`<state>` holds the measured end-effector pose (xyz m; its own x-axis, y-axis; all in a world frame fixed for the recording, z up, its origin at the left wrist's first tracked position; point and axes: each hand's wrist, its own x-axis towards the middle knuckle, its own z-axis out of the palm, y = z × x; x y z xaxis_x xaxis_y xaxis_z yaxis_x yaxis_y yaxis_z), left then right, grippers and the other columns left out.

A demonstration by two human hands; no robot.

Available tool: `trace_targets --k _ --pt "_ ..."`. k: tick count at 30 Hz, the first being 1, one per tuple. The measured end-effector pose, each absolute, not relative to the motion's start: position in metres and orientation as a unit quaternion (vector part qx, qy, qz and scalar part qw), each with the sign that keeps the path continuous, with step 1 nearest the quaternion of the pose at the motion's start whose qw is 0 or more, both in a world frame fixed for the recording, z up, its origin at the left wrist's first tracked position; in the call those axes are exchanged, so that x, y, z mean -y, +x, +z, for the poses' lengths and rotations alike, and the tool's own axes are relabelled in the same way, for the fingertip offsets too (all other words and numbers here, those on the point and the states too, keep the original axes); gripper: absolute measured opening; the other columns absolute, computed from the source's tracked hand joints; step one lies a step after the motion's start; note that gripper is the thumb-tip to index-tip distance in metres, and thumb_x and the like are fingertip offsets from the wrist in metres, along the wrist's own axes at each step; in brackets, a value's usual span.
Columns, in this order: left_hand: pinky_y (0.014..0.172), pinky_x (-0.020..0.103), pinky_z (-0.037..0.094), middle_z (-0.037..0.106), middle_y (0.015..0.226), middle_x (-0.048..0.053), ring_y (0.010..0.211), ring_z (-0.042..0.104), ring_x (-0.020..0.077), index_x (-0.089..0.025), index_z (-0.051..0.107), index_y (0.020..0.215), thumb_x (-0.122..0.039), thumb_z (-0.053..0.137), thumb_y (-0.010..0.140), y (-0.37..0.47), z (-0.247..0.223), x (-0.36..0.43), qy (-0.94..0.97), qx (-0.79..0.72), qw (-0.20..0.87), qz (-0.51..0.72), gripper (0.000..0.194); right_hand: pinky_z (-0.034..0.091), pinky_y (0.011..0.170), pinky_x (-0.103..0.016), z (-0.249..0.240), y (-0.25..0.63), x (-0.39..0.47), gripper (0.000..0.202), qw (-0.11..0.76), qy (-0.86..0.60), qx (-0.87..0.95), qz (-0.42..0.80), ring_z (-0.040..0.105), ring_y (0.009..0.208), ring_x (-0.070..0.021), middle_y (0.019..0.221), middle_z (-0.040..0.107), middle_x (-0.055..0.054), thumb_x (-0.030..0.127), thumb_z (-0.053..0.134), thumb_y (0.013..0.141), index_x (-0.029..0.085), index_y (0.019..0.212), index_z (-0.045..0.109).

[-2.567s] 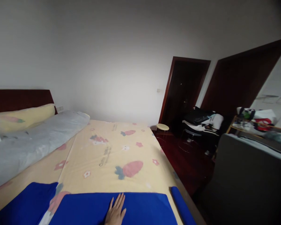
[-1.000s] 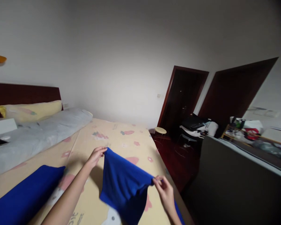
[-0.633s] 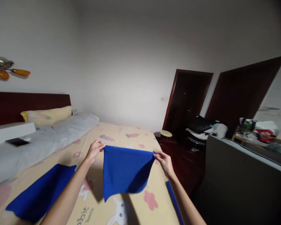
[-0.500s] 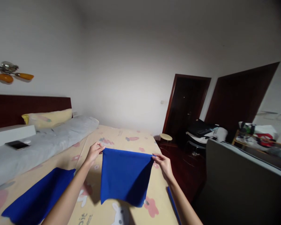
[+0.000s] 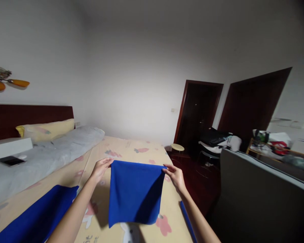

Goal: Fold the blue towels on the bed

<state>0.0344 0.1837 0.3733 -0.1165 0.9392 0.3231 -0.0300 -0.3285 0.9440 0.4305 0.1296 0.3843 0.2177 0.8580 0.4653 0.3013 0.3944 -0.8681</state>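
A blue cloth [image 5: 134, 192] hangs spread between my hands above the bed, its top edge stretched nearly level. My left hand [image 5: 101, 168] pinches its upper left corner between thumb and fingers. At the upper right corner, my right hand [image 5: 174, 174] pinches it the same way. Another blue cloth [image 5: 40, 214] lies on the bed at the left, partly behind my left forearm. On the bed's right edge, a narrow strip of blue fabric [image 5: 187, 219] shows beside my right forearm.
The bed [image 5: 139, 143] has a cream printed sheet. Grey bedding [image 5: 73, 145], a yellow pillow [image 5: 48, 130], a white box [image 5: 12, 147] and a dark phone [image 5: 11, 161] are at the left. A round stool [image 5: 177, 147], a loaded chair [image 5: 212, 140] and a grey panel [image 5: 258, 195] stand right.
The view has turned slightly right, so the room and the lying cloth sit further left. Both hands keep hold of the hanging cloth, whose lower edge sits a little lower.
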Motion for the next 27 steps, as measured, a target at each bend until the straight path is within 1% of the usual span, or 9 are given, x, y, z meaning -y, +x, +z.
trace_targets --k 3,6,8,10,13,17,19,23,27 --pt "0.079 0.034 0.051 0.075 0.086 0.007 0.085 0.068 0.0217 -0.016 0.071 0.088 -0.045 0.084 0.048 0.033 0.369 -0.192 0.55 -0.428 0.389 0.602 0.051 0.056 0.067 -0.037 0.385 0.439 -0.142 0.058 0.58 -0.508 0.598 0.219 0.07 0.072 -0.0258 0.077 0.075 -0.01 0.065 0.075 0.057 0.014 0.085 0.074" --pt "0.074 0.035 0.052 0.075 0.076 0.006 0.077 0.069 0.0228 -0.017 0.072 0.079 -0.042 0.085 0.047 0.032 0.365 -0.206 0.563 -0.439 0.379 0.589 0.043 0.053 0.06 -0.034 0.383 0.444 -0.159 0.054 0.555 -0.515 0.623 0.197 0.067 0.059 -0.0236 0.062 0.071 -0.007 0.07 0.069 0.061 0.017 0.073 0.072" --pt "0.069 0.035 0.051 0.074 0.069 0.006 0.07 0.068 0.023 -0.017 0.072 0.072 -0.043 0.084 0.046 0.034 0.363 -0.221 0.569 -0.445 0.371 0.583 0.039 0.051 0.058 -0.033 0.382 0.444 -0.173 0.052 0.541 -0.516 0.64 0.175 0.066 0.057 -0.0228 0.059 0.069 -0.006 0.071 0.066 0.064 0.019 0.068 0.07" --pt "0.066 0.035 0.051 0.072 0.065 0.006 0.066 0.066 0.0223 -0.017 0.07 0.067 -0.045 0.084 0.045 0.039 0.364 -0.238 0.574 -0.447 0.358 0.586 0.037 0.049 0.057 -0.032 0.381 0.441 -0.189 0.053 0.531 -0.518 0.652 0.154 0.066 0.057 -0.0225 0.06 0.069 -0.006 0.073 0.062 0.067 0.02 0.068 0.069" --pt "0.07 0.033 0.05 0.071 0.066 0.004 0.069 0.064 0.0201 -0.019 0.069 0.065 -0.05 0.081 0.049 0.047 0.372 -0.264 0.577 -0.444 0.321 0.605 0.037 0.046 0.056 -0.03 0.385 0.438 -0.213 0.054 0.522 -0.523 0.662 0.122 0.064 0.055 -0.0209 0.056 0.067 -0.006 0.073 0.055 0.073 0.02 0.067 0.068" --pt "0.076 0.03 0.049 0.07 0.077 0.002 0.079 0.062 0.0178 -0.019 0.07 0.077 -0.058 0.074 0.059 0.042 0.381 -0.276 0.589 -0.437 0.28 0.619 0.042 0.044 0.056 -0.027 0.391 0.445 -0.228 0.058 0.516 -0.523 0.674 0.078 0.061 0.055 -0.0173 0.06 0.066 -0.005 0.071 0.045 0.082 0.019 0.076 0.069" --pt "0.076 0.029 0.048 0.069 0.08 0.002 0.081 0.061 0.0175 -0.019 0.07 0.08 -0.059 0.073 0.061 0.03 0.372 -0.266 0.602 -0.442 0.275 0.605 0.045 0.044 0.058 -0.027 0.383 0.452 -0.221 0.058 0.507 -0.52 0.685 0.064 0.059 0.057 -0.0165 0.065 0.067 -0.005 0.07 0.043 0.084 0.019 0.081 0.07" --pt "0.07 0.029 0.047 0.065 0.072 0.0 0.072 0.057 0.0161 -0.019 0.071 0.073 -0.06 0.076 0.058 0.008 0.31 -0.213 0.634 -0.475 0.292 0.536 0.044 0.045 0.064 -0.029 0.329 0.462 -0.173 0.053 0.454 -0.524 0.716 0.076 0.059 0.061 -0.0175 0.063 0.066 -0.004 0.066 0.045 0.086 0.02 0.076 0.07" --pt "0.06 0.029 0.044 0.056 0.058 -0.002 0.06 0.053 0.015 -0.021 0.07 0.061 -0.066 0.073 0.055 0.016 0.211 -0.136 0.644 -0.53 0.328 0.444 0.046 0.041 0.054 -0.026 0.243 0.45 -0.096 0.057 0.381 -0.548 0.733 0.133 0.057 0.051 -0.0162 0.053 0.062 -0.001 0.063 0.039 0.089 0.022 0.064 0.067"
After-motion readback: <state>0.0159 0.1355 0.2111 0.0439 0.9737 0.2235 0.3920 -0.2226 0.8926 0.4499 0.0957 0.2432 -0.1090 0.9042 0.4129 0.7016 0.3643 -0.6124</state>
